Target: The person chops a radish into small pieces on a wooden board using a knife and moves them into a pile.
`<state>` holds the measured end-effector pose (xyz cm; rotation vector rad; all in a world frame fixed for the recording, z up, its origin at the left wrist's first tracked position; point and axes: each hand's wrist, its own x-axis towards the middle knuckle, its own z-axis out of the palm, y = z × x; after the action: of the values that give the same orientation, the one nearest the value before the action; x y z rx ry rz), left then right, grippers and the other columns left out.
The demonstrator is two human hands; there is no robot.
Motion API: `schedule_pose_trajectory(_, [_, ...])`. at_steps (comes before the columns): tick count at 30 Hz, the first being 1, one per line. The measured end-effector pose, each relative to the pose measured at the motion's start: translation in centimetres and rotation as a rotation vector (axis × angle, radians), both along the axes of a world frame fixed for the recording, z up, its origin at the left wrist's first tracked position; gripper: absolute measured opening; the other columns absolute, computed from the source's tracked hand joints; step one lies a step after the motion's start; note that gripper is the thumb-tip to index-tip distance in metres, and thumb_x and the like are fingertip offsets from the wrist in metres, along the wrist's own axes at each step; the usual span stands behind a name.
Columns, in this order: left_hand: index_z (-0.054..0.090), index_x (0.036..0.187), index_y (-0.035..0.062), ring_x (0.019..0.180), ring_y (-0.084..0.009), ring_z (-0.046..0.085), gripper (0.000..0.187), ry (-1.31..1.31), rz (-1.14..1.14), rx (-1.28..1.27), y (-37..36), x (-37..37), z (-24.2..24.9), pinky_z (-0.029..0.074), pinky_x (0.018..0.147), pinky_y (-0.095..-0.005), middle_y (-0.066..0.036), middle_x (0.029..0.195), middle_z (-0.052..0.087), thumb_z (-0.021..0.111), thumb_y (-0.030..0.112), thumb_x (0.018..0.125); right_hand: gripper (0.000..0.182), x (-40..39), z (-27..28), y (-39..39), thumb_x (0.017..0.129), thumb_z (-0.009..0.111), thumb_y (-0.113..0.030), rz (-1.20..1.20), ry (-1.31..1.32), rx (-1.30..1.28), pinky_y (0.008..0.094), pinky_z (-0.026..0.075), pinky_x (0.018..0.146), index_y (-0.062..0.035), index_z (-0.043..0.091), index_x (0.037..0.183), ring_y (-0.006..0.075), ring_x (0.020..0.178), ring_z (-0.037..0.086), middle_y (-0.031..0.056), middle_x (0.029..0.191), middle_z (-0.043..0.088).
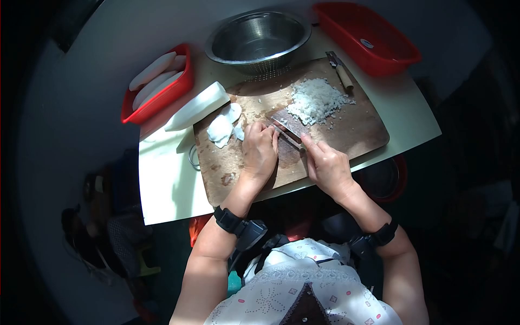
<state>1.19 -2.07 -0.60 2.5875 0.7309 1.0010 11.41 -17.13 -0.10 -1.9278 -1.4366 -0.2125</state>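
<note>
My right hand (329,165) is closed round the handle end of a broad kitchen knife (290,122), whose blade slants toward the upper left over the cutting board (357,127). At the blade's far end, the curled fingers of my left hand (260,150) press against it; their tips are partly hidden. Just beyond the blade lies a heap of finely chopped white radish (317,100). Left of my left hand are several flat white slices (221,129). A long peeled white radish (197,107) rests across the board's left edge.
A steel colander (259,43) stands behind the board. Two red baskets flank it: the left basket (187,78) holds whole white radishes, the right basket (374,62) sits at the table's back edge. A wooden-handled tool (343,77) lies on the board's far right corner.
</note>
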Motion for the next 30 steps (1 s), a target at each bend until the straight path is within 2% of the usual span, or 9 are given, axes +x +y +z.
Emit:
schedule_pose_trajectory(7, [0.067,0.081,-0.0005,0.081,-0.0287,0.055,0.009,-0.025,-0.008,-0.031,0.1,-0.1,0.0,0.046,0.072,-0.0389,-0.012,0.079,0.056,0.068,0.008,0.079,0.04,-0.2,0.2,0.0,0.081,0.062,-0.004,0.001,-0.045,-0.038,0.0394,0.051,0.054,-0.0069,0.058,0.121,0.03,0.061,0.061,0.0113,0.074,0.057])
schedule_pose_trajectory(13, [0.066,0.081,-0.0011,0.081,-0.0292,0.055,0.008,-0.012,-0.023,-0.016,0.0,-0.1,0.1,0.045,0.072,-0.0391,-0.012,0.08,0.055,0.066,0.007,0.081,0.042,-0.8,0.2,1.1,0.08,0.06,-0.008,-0.02,-0.133,-0.185,0.0384,0.053,0.055,-0.0044,0.055,0.122,0.0291,0.062,0.064,0.0129,0.074,0.058])
schedule_pose_trajectory(18, [0.067,0.091,-0.0049,0.079,-0.0298,0.055,0.012,0.032,-0.027,0.127,-0.4,-0.2,0.4,0.046,0.071,-0.0379,-0.015,0.082,0.057,0.064,0.005,0.084,0.04,-0.3,0.3,0.4,0.082,0.059,-0.008,-0.037,-0.004,-0.098,0.0398,0.053,0.056,-0.004,0.056,0.122,0.0305,0.064,0.064,0.0133,0.077,0.059])
schedule_pose_trajectory(21, [0.067,0.089,-0.0044,0.079,-0.0293,0.055,0.01,-0.002,-0.007,0.155,-0.4,-0.1,-0.2,0.046,0.071,-0.0376,-0.014,0.081,0.058,0.064,0.003,0.083,0.04,-0.3,0.3,0.0,0.082,0.061,-0.007,-0.031,0.028,-0.037,0.0395,0.052,0.056,-0.0048,0.057,0.122,0.0304,0.064,0.064,0.0128,0.076,0.059])
schedule_pose_trajectory(27, [0.065,0.08,-0.0016,0.08,-0.0294,0.057,0.004,-0.072,0.015,-0.073,-0.2,-0.3,0.0,0.046,0.072,-0.039,-0.012,0.08,0.058,0.065,0.002,0.078,0.04,-0.8,0.3,-0.2,0.082,0.063,-0.009,-0.016,-0.048,-0.024,0.0375,0.052,0.054,-0.0042,0.058,0.121,0.0275,0.063,0.063,0.0108,0.072,0.056])
schedule_pose_trajectory(30, [0.065,0.077,-0.0017,0.08,-0.0301,0.057,0.004,-0.082,0.014,-0.083,-0.2,-0.3,0.3,0.046,0.072,-0.0393,-0.013,0.079,0.059,0.065,0.002,0.078,0.039,-0.7,0.3,-0.3,0.083,0.062,-0.009,-0.006,-0.062,-0.023,0.0371,0.052,0.054,-0.0037,0.057,0.121,0.027,0.062,0.063,0.0103,0.07,0.055])
